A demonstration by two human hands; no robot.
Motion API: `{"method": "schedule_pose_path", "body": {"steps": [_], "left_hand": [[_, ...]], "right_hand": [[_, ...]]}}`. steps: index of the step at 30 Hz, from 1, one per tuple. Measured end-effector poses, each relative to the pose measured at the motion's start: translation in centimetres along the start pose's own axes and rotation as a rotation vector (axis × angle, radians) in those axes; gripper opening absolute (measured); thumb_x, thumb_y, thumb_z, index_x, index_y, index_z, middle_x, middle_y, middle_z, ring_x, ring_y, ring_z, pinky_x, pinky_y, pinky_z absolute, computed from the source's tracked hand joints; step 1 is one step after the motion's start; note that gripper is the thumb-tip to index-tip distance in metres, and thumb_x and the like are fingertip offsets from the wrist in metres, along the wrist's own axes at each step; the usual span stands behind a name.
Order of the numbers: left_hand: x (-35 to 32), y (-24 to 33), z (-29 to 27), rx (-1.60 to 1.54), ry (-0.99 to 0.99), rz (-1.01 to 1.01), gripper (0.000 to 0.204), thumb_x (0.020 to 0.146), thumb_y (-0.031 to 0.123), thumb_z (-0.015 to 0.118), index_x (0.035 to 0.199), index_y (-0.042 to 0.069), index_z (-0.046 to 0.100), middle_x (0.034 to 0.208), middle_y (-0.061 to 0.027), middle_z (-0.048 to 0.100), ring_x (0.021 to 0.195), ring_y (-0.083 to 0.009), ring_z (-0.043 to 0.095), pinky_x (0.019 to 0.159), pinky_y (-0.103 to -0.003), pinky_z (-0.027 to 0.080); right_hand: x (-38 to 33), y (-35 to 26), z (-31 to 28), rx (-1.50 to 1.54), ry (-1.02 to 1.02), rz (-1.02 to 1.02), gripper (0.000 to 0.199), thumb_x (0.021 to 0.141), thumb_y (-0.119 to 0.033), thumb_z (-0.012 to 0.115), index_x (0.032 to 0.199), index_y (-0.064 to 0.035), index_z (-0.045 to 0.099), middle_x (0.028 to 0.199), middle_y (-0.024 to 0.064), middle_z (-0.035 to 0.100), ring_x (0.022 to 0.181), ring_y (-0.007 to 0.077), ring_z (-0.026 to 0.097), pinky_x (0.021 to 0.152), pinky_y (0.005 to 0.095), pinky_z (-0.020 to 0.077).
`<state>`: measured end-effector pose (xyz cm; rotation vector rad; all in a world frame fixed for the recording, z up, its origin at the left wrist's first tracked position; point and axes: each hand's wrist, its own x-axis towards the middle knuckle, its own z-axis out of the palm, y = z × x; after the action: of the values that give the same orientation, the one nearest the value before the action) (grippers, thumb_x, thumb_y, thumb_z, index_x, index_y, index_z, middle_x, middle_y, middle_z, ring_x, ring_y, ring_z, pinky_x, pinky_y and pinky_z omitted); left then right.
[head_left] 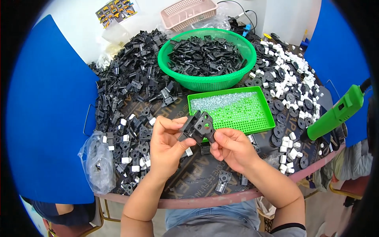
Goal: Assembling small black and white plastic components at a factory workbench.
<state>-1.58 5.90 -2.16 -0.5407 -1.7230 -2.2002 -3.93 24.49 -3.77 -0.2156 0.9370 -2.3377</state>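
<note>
Black plastic bracket [198, 125] | pinched by left hand [167, 147] fingers, right hand [233, 148] fingers | raised over table [197, 177]

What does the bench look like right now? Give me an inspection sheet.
Surface: round table, mostly covered.
Job's things: black bracket held in both hands over the table.
Clutter: black parts pile, green basket of black parts, green tray with screws, discs and white caps, plastic bag.
Grips: left hand and right hand pinch the bracket.
Cables: black cables at the back.
Surroundings: blue panels, green driver, pink basket.
</note>
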Motion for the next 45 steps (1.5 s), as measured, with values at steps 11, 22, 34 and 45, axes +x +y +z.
{"method": "schedule_pose_path", "body": {"steps": [11,22,34,45], "left_hand": [[-0.1,0.1,0.3,-0.018,-0.058,-0.036,0.035,0.074,-0.014,0.066,0.095,0.002,0.042,0.113,-0.0162,0.052,0.102,-0.0198,0.057,0.085,-0.033,0.053],[0.0,1.4,0.1,0.151,-0.143,-0.084,0.03,0.075,-0.015,0.063,0.089,0.001,0.043,0.111,-0.0158,0.055,0.099,-0.0178,0.058,0.079,-0.03,0.055],[-1.0,1.8,1.9,-0.006,0.075,-0.243,0.032,0.083,-0.005,0.059,0.113,-0.001,0.047,0.107,-0.0153,0.061,0.102,-0.0187,0.058,0.09,-0.03,0.045],[-0.3,1.2,1.6,-0.07,-0.024,-0.311,0.024,0.085,0.004,0.06,0.106,0.003,0.048,0.102,-0.0132,0.061,0.096,-0.0174,0.057,0.087,-0.029,0.043]], "right_hand": [[-0.2,0.2,0.0,-0.044,-0.02,0.041,0.017,0.091,-0.017,0.059,0.095,-0.0009,0.064,0.073,0.0051,0.062,0.06,0.0121,0.059,0.051,0.0233,0.0439],[-0.2,-0.2,0.0,-0.136,0.012,0.069,0.014,0.091,-0.014,0.057,0.09,-0.0007,0.061,0.068,0.0065,0.061,0.055,0.0147,0.058,0.046,0.0246,0.0429],[-1.0,0.0,1.2,-1.319,0.271,-0.809,0.016,0.077,-0.005,0.073,0.075,-0.0004,0.057,0.063,0.0036,0.052,0.053,0.0095,0.053,0.046,0.021,0.0402],[-1.4,-1.1,2.0,-1.378,0.122,-0.855,0.013,0.079,-0.012,0.067,0.079,-0.0028,0.058,0.069,0.0124,0.055,0.062,0.0306,0.055,0.053,0.037,0.0417]]}}
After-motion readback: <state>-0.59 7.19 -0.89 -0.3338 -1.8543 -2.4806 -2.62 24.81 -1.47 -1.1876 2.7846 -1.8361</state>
